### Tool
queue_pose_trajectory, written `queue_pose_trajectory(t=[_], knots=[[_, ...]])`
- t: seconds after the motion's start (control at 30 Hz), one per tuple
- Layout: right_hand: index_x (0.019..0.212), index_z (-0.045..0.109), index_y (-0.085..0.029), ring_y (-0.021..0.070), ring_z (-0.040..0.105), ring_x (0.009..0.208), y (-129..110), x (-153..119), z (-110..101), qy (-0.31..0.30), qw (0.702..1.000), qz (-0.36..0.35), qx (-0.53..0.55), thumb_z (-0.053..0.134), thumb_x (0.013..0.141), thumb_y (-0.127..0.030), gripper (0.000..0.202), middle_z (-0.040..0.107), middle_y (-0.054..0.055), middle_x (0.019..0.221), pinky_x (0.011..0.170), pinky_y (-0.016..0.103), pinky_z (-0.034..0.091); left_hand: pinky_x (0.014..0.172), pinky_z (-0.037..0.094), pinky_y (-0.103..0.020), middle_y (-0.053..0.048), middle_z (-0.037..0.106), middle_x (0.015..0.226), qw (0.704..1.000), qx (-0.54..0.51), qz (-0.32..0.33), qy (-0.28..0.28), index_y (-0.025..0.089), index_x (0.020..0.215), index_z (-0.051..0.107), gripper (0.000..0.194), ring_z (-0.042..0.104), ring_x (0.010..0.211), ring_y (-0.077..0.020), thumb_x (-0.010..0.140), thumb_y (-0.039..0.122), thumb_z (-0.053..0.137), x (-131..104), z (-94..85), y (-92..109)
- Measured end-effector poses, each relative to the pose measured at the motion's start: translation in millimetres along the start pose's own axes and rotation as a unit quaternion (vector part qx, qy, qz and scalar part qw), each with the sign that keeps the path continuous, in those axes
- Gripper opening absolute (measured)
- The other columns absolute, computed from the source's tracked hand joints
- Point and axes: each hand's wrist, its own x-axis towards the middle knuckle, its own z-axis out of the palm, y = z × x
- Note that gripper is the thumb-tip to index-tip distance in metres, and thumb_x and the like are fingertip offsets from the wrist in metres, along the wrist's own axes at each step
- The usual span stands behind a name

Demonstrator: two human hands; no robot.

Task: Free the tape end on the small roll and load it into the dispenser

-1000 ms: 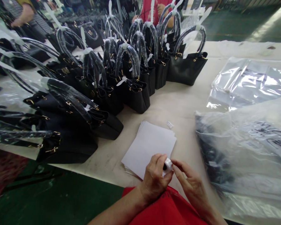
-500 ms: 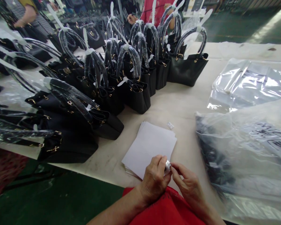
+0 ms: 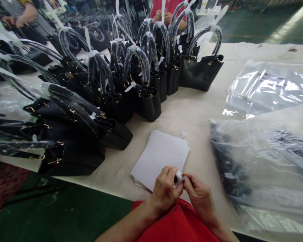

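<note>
My left hand [image 3: 166,188] is closed around a small shiny roll [image 3: 178,178] of clear and whitish material, with a dark spot at its side. Pinched at the roll's right edge are the fingertips of my right hand [image 3: 197,190]; whatever is between them is too small to make out. Both hands are over the near edge of a stack of white paper sheets [image 3: 163,154]. A small white packet [image 3: 182,134] lies just beyond the stack.
Several black handbags [image 3: 200,72] with plastic-wrapped handles stand left and ahead on the pale table [image 3: 189,111]. Clear plastic bags [image 3: 270,84] and a large filled plastic bag [image 3: 265,161] lie at right. People stand across the table, one in red [image 3: 175,10].
The roll has turned in my left hand and shows its dark side. My right fingers stay at its edge. Across the table, the hands of the person in red have come together.
</note>
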Motion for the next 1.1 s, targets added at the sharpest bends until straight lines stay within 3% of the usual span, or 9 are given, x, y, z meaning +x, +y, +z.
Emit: queue_pose_trajectory(t=[0.17,0.33,0.47,0.6,0.7,0.83,1.0,1.1], knots=[[0.086,0.066,-0.016,0.0137,0.065,0.061,6.2,-2.3,-3.6,-0.003,0.997,0.035,0.063,0.048,0.086,-0.037,0.026,0.068,0.004,0.071,0.056,0.019,0.052,0.069,0.051,-0.028,-0.005,0.061,0.085,0.986,-0.079,-0.142,-0.043,0.013,0.093,0.058,0.029,0.058,0.076,-0.0166,0.066,0.016,0.068,6.1,-6.1,1.8],[0.099,0.062,-0.018,0.0162,0.067,0.075,15.2,-2.2,-10.5,-0.056,0.991,0.039,0.119,0.049,0.087,-0.036,0.026,0.07,0.006,0.084,0.067,0.023,0.056,0.07,0.048,-0.027,-0.003,0.062,0.085,0.966,-0.122,-0.211,-0.088,0.014,0.094,0.06,0.03,0.058,0.078,-0.016,0.065,0.018,0.069,8.8,-12.1,2.5],[0.108,0.059,-0.017,0.016,0.067,0.078,13.2,3.5,-14.4,-0.1,0.989,0.012,0.107,0.051,0.085,-0.031,0.028,0.069,0.006,0.088,0.071,0.025,0.056,0.071,0.048,-0.027,-0.004,0.062,0.089,0.967,-0.129,-0.197,-0.095,0.014,0.095,0.06,0.032,0.058,0.08,-0.016,0.065,0.018,0.069,8.4,-13.4,0.8],[0.089,0.063,-0.019,0.0118,0.063,0.065,5.8,8.6,-14.7,-0.094,0.992,-0.065,0.055,0.051,0.085,-0.024,0.014,0.066,0.001,0.074,0.06,0.018,0.052,0.072,0.047,-0.028,-0.005,0.061,0.088,0.971,-0.119,-0.181,-0.101,0.013,0.095,0.06,0.031,0.057,0.08,-0.0165,0.066,0.018,0.068,9.5,-13.2,1.0],[0.082,0.062,-0.019,0.0106,0.062,0.063,5.1,6.2,-11.6,-0.068,0.992,-0.103,0.035,0.05,0.087,-0.024,0.014,0.064,0.0,0.071,0.059,0.017,0.05,0.067,0.046,-0.026,-0.005,0.061,0.086,0.963,-0.122,-0.224,-0.09,0.012,0.095,0.06,0.03,0.057,0.077,-0.0161,0.066,0.018,0.067,12.2,-13.9,1.5],[0.092,0.059,-0.02,0.0111,0.065,0.07,11.3,-0.8,-6.1,-0.061,0.992,-0.094,0.063,0.045,0.091,-0.025,0.014,0.066,0.001,0.077,0.064,0.017,0.054,0.062,0.045,-0.024,-0.004,0.061,0.086,0.953,-0.127,-0.268,-0.059,0.012,0.096,0.059,0.031,0.057,0.075,-0.0151,0.067,0.018,0.067,13.3,-14.5,-1.4],[0.117,0.052,-0.019,0.0163,0.067,0.088,15.9,1.7,-4.5,-0.044,0.995,-0.076,0.051,0.047,0.09,-0.027,0.028,0.068,0.008,0.1,0.077,0.027,0.057,0.064,0.048,-0.025,-0.005,0.062,0.091,0.973,-0.12,-0.191,-0.042,0.014,0.1,0.058,0.034,0.057,0.077,-0.0148,0.068,0.022,0.069,7.5,-10.7,-4.7],[0.104,0.06,-0.019,0.0147,0.067,0.083,12.7,6.6,-5.1,-0.064,0.99,-0.124,0.033,0.047,0.09,-0.024,0.019,0.069,0.006,0.092,0.074,0.023,0.056,0.065,0.049,-0.026,-0.006,0.061,0.09,0.981,-0.11,-0.156,-0.043,0.013,0.1,0.057,0.034,0.058,0.078,-0.0157,0.068,0.02,0.068,5.1,-8.3,-4.5]])
